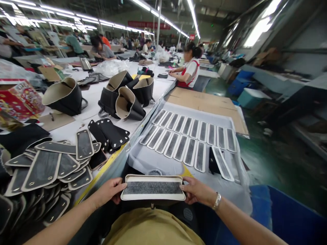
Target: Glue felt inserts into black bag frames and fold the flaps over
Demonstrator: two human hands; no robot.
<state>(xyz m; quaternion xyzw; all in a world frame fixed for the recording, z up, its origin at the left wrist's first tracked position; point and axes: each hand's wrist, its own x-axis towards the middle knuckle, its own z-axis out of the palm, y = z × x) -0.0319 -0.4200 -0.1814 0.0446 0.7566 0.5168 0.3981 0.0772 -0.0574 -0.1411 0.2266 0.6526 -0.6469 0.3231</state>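
Note:
Between my two hands is a rounded rectangular panel [153,187] with a dark grey felt-like middle and a pale border. My left hand [114,190] pinches its left end, thumb on top and fingers beneath. At the other end my right hand [195,190] grips it the same way, a metal band on the wrist. Two rows of similar panels [190,149] lie on the grey-covered table [150,163] ahead. One more panel [222,164] rests askew at the right, partly over a black piece [212,161].
On the left stands a white table [89,117] with a heap of grey panels with metal studs [42,170], black strips [108,134] and black bag bodies [130,102]. Cardboard [204,105] lies farther off; a person [189,69] sits beyond. A blue bin [288,211] is at right.

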